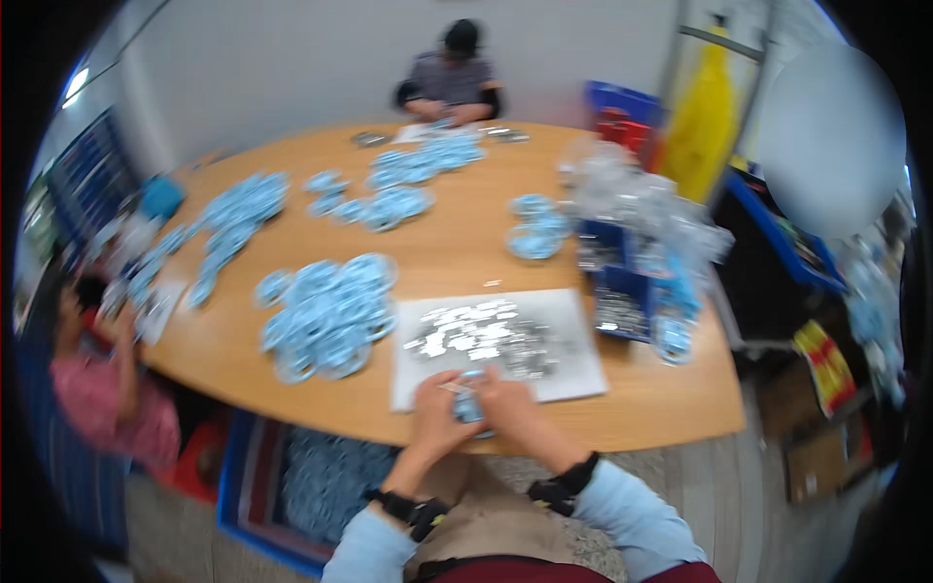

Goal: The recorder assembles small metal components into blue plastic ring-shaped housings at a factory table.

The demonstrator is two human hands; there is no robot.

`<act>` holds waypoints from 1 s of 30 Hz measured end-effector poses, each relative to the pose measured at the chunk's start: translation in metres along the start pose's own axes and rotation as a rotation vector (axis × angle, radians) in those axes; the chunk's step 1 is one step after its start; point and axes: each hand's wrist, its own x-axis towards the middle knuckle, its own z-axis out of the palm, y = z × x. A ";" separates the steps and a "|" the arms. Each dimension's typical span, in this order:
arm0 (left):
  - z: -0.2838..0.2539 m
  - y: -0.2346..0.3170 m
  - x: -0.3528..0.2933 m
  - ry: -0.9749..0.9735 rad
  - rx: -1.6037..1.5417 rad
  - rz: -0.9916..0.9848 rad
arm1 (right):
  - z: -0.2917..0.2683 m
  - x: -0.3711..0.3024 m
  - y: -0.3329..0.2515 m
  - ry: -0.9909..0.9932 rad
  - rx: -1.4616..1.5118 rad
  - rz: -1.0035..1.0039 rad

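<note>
At the table's near edge, my left hand [436,412] and my right hand [507,400] are closed together around a light blue plastic piece [467,404]. Its exact kind is partly hidden by my fingers. Just beyond them lies a white sheet [573,381], with many small shiny metal pieces [476,332] scattered over it. To the left of the sheet is a heap of light blue ring-shaped pieces [328,316]. Motion blurs the finer details.
More blue piles [238,214] lie across the wooden table [447,262]. Dark blue bins [622,303] of metal parts and clear plastic bags [632,199] stand at right. A blue crate [255,486] of pieces sits below. Two people work at the far and left edges.
</note>
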 end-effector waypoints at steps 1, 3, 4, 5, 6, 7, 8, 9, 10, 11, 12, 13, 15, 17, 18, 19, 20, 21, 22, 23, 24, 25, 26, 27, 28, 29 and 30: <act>-0.003 -0.001 0.001 0.001 -0.013 0.026 | 0.011 -0.002 0.003 0.049 0.048 -0.024; -0.012 -0.016 -0.012 0.060 -0.019 -0.039 | 0.017 0.006 -0.015 0.050 0.140 -0.107; -0.010 -0.022 -0.015 0.046 -0.035 -0.100 | 0.021 0.008 -0.020 0.002 0.126 -0.059; -0.011 -0.026 -0.019 0.047 -0.016 -0.103 | 0.016 0.008 -0.023 0.016 0.093 -0.093; -0.006 -0.024 -0.014 0.035 -0.030 -0.071 | 0.021 0.007 -0.020 0.021 0.092 -0.057; -0.003 -0.023 -0.011 0.032 -0.026 -0.061 | 0.025 0.005 -0.018 0.020 0.110 -0.044; 0.000 -0.021 -0.011 0.015 -0.044 -0.031 | 0.020 0.001 -0.019 0.035 0.092 -0.012; 0.004 -0.016 -0.008 0.043 -0.024 -0.009 | 0.010 -0.005 -0.021 0.056 0.139 0.010; 0.007 -0.012 -0.007 0.075 -0.002 0.008 | 0.004 -0.009 -0.020 0.077 0.187 0.026; 0.007 -0.008 -0.005 0.063 -0.018 0.027 | 0.008 -0.011 -0.017 0.086 0.174 0.049; 0.008 -0.002 -0.003 0.054 -0.039 0.039 | 0.016 -0.012 -0.012 0.129 0.106 -0.053; 0.007 -0.002 -0.002 0.049 -0.056 0.045 | 0.011 -0.012 -0.010 0.166 0.040 -0.161; 0.005 -0.013 -0.006 0.032 -0.090 0.075 | 0.002 -0.015 -0.018 0.143 0.099 -0.051; 0.001 -0.016 -0.008 0.050 -0.049 -0.012 | -0.004 -0.015 -0.024 0.087 0.215 -0.026; -0.003 -0.023 -0.010 0.050 -0.041 -0.012 | 0.006 -0.013 -0.024 0.069 0.229 -0.037; -0.001 -0.036 -0.012 0.064 0.000 0.014 | 0.003 -0.013 -0.028 0.041 0.212 -0.022; 0.002 -0.049 -0.016 0.081 0.050 0.031 | 0.001 -0.016 -0.028 0.011 0.201 -0.018; 0.000 -0.033 -0.015 0.063 0.075 -0.016 | -0.002 -0.019 -0.025 -0.001 0.254 0.032; -0.002 -0.039 -0.019 0.098 0.055 0.016 | -0.014 -0.022 -0.030 -0.028 0.372 0.103; -0.005 -0.029 -0.017 0.090 0.042 -0.022 | -0.006 -0.024 -0.026 -0.070 0.286 0.111; -0.005 -0.022 -0.015 0.094 0.060 -0.001 | -0.011 -0.030 -0.024 -0.032 0.269 0.108; -0.004 -0.010 -0.006 0.050 0.084 -0.010 | 0.001 -0.037 -0.013 -0.031 0.223 0.142; -0.004 0.000 0.001 0.039 0.067 -0.008 | -0.004 -0.040 -0.009 -0.068 0.221 0.188; 0.001 0.002 0.003 0.046 0.078 0.005 | 0.001 -0.045 -0.003 -0.023 0.167 0.173; 0.002 0.005 0.003 0.061 0.098 0.021 | -0.009 -0.046 -0.007 -0.014 0.108 0.192; -0.001 0.006 0.001 0.049 0.080 -0.015 | -0.011 -0.044 -0.010 -0.037 0.067 0.164; -0.003 0.004 -0.002 0.051 0.100 -0.034 | -0.012 -0.041 -0.013 -0.051 0.017 0.147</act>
